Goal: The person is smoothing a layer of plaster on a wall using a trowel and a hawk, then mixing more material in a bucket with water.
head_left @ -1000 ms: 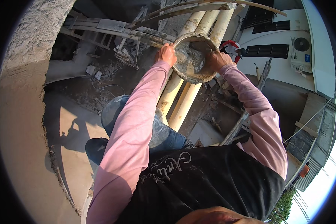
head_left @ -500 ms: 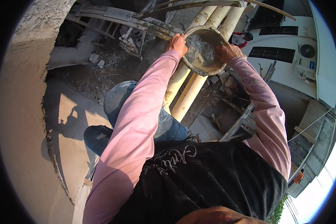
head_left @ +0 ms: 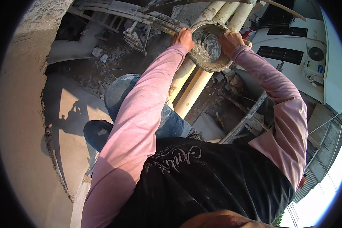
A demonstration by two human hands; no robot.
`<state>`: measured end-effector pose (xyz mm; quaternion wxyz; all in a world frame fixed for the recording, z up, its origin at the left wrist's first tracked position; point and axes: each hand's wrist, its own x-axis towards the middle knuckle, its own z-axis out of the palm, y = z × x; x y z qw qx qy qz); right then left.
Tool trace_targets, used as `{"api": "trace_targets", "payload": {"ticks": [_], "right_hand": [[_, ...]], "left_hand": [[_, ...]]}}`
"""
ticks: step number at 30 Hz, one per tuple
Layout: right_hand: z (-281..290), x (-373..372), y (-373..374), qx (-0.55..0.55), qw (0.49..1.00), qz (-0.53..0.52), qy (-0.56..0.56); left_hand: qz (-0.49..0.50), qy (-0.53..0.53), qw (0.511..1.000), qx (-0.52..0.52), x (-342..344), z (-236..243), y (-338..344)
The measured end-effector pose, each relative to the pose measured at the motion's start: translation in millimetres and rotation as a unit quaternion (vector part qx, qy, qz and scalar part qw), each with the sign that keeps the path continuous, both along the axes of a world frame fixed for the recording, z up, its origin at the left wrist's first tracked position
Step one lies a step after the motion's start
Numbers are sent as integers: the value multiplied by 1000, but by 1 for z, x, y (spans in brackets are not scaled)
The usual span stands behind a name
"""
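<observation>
A round, mortar-caked bucket [head_left: 221,65] is held out at arm's length over pale yellow poles. Wet grey mortar [head_left: 208,47] lies inside it. On the left side of the rim, my left hand [head_left: 184,39] is closed with its fingers curled over the edge. My right hand [head_left: 231,41] grips the opposite side of the rim. Both arms are stretched forward in pink sleeves. Beneath the bucket run several thick, round poles [head_left: 195,91], partly hidden by it.
A rough plastered wall [head_left: 24,114] rises along the left. Wooden scaffold pieces [head_left: 136,38] and rubble lie far below. A dirty bar [head_left: 247,116] slants at the right, beyond it an air-conditioner unit [head_left: 314,64] on a white wall. My bent knees are under my left arm.
The bucket has shifted slightly right and farther away, and the mortar inside shows more. My right elbow has swung outward to the right. Both hands keep hold of the rim.
</observation>
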<state>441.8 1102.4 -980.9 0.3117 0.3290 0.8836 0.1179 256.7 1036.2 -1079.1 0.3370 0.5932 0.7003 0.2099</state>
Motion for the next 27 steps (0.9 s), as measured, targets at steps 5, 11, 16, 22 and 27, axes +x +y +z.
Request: {"api": "trace_targets", "payload": {"ticks": [5,11,16,22,27], "right_hand": [[-52,42,41,-150,987,51,-5],[-58,35,23,-244,966,60,-61],[-65,28,-3,-427,800,-406,109],[-85,54,-6,-524,296,-712,361],[-24,69,-17,-403,721,-520,217]], "left_hand": [[42,22,999,14,18,-1,1],[44,26,999,-3,6,-3,3],[48,16,999,-13,-2,-5,1],[80,3,997,-21,-1,-2,5],[101,24,995,-7,-11,-11,5]]}}
